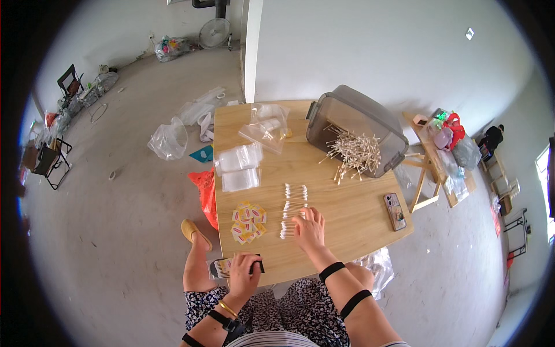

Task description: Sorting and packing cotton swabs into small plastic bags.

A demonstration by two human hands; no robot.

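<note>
My left hand (245, 276) is at the table's front edge, its fingers closed round a small clear bag (220, 268) with cotton swabs in it. A dark, flat piece (258, 265) shows by its fingertips; its kind is unclear. Further right, my right hand (311, 231) bends its fingers down over the right ends of cotton swabs (287, 229) laid side by side; the fingertips are partly hidden. More swabs in small groups (295, 191) lie in line beyond them. Left of these is a loose pile of small yellow and white cards (249, 221).
A grey plastic bin (361, 104) lies tipped at the back right, loose swabs (355, 150) spilling out. Clear bags (239, 168) lie at the back left, a phone (395, 211) at the right edge. A red bag (205, 195) hangs beside the wooden table (347, 231).
</note>
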